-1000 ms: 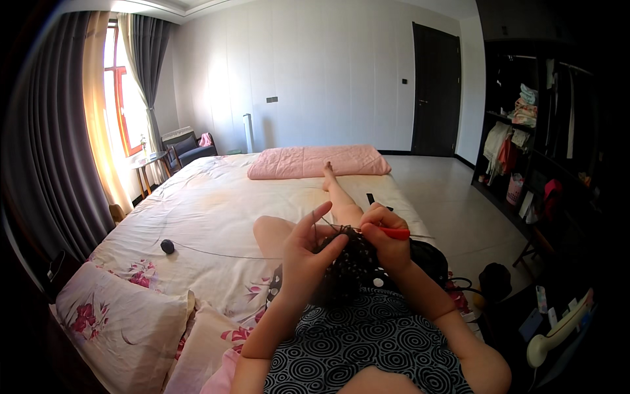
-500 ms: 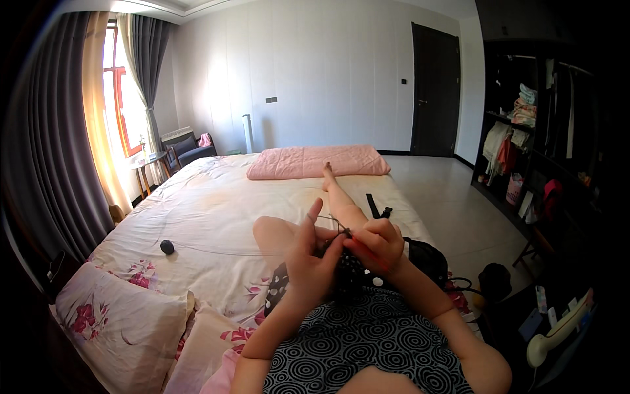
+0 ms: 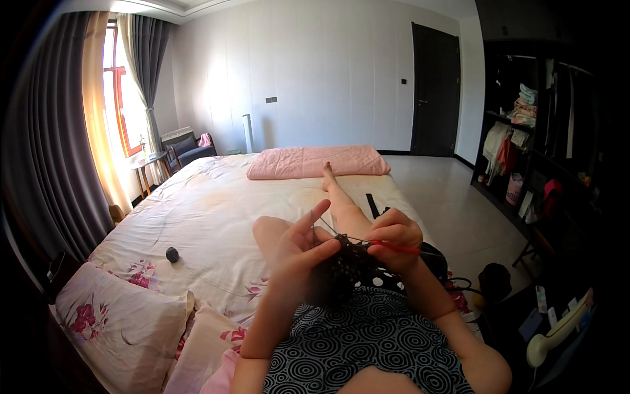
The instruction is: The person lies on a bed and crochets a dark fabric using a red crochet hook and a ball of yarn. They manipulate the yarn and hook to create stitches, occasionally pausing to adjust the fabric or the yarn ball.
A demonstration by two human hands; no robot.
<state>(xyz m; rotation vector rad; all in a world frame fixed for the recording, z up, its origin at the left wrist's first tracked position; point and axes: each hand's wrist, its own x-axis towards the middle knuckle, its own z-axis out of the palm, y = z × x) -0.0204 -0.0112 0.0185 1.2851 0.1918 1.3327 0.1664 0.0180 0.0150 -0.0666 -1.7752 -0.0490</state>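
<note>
My right hand [image 3: 399, 235] grips a red-handled crochet hook [image 3: 398, 247], whose thin shaft points left into a piece of black crochet work [image 3: 336, 270]. The work's upper edge is pinched between the thumb and fingers of my left hand [image 3: 298, 253]. My left index finger is raised, and a dark strand runs from it down toward the hook tip. The tip itself is too small to make out. On the bed to the left sits a small dark ball of yarn [image 3: 172, 254], with a faint strand trailing from it toward my hands.
I sit on a bed with a floral sheet [image 3: 210, 203]. Pillows [image 3: 121, 322] lie at the near left, and a folded pink quilt [image 3: 318, 162] is at the far end. A black strap [image 3: 372, 205] and a dark bag [image 3: 434, 261] lie beyond my right hand. Dark shelves stand at the right.
My right hand has moved right with the hook, drawing away from my left fingers. More of the red handle and the black work shows. The yarn ball has shifted slightly right and down.
</note>
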